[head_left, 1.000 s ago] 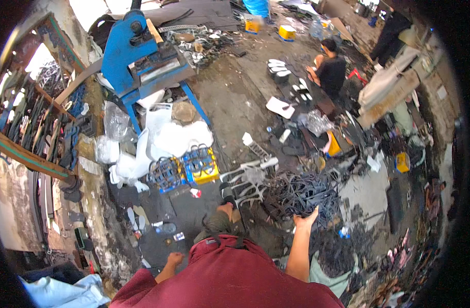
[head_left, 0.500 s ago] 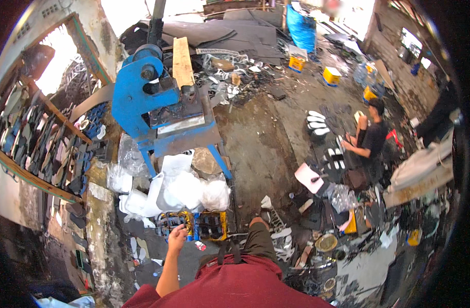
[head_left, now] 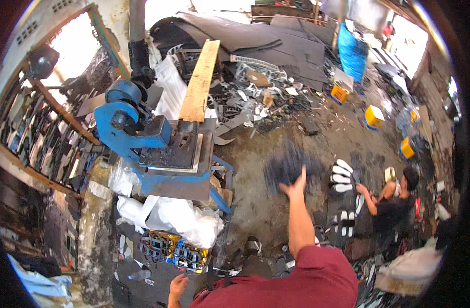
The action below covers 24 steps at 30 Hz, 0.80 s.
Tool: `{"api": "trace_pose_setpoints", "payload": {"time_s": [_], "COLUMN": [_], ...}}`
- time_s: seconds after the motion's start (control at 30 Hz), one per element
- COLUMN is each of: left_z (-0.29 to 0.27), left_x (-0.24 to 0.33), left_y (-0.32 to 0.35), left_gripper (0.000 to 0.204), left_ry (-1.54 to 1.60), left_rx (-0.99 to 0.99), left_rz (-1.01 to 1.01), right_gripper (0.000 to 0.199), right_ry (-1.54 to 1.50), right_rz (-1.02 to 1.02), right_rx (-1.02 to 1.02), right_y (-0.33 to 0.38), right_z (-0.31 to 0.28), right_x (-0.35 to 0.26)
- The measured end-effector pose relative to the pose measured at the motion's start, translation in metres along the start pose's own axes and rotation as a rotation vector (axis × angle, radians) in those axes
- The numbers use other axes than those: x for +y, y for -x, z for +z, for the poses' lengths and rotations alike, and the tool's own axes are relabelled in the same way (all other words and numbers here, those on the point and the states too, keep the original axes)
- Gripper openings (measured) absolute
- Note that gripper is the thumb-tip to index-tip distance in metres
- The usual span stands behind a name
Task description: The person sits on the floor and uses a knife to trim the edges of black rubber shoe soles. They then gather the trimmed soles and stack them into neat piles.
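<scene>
My right hand [head_left: 295,186] is stretched out ahead over the floor, with two digits visibly spread. A dark, motion-smeared bundle [head_left: 281,167] overlaps it; its kind is unclear, and whether the hand still grips it cannot be seen. My left hand [head_left: 178,285] hangs low at the lower edge, fingers loosely curled, with nothing visible in them. Closest to it are two yellow-and-blue boxes [head_left: 206,252] with dark strap-like pieces on top. A blue press machine [head_left: 127,136] stands ahead on the left, with white plastic bags [head_left: 194,222] beneath its table.
A co-worker [head_left: 396,205] sits low at the right, beside white sole-shaped pieces [head_left: 341,177]. Scraps lie behind the press near a long wooden board [head_left: 200,82]. Yellow boxes [head_left: 373,118] and a blue sack [head_left: 352,51] stand farther back. A rack [head_left: 45,138] lines the left wall.
My right arm has come into view, reaching forward, with the dark bundle by its hand. My left hand has dropped toward the lower edge. The whole view has shifted.
</scene>
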<state>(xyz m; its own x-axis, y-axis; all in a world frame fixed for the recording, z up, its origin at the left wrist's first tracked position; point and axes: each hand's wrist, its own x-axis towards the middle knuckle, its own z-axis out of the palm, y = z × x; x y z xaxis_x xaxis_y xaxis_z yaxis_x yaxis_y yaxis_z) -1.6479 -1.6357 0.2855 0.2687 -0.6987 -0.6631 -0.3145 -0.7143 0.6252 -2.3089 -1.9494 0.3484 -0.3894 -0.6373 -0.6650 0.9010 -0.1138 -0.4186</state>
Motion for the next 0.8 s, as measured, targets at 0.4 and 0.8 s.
{"api": "trace_pose_setpoints", "payload": {"time_s": [0.4, 0.8], "left_z": [0.093, 0.168], "left_x": [-0.122, -0.182], "left_y": [0.098, 0.167], "left_gripper": [0.041, 0.038], "left_ry": [0.058, 0.384], "left_rx": [0.215, 0.621], "left_rz": [-0.166, -0.053], "right_gripper": [0.038, 0.032], "right_ry": [0.9, 2.055], "right_rz": [-0.832, 0.171], "right_rx": [-0.799, -0.515], "right_y": [0.023, 0.1], "right_z": [0.204, -0.298], "right_x": [0.031, 0.137]}}
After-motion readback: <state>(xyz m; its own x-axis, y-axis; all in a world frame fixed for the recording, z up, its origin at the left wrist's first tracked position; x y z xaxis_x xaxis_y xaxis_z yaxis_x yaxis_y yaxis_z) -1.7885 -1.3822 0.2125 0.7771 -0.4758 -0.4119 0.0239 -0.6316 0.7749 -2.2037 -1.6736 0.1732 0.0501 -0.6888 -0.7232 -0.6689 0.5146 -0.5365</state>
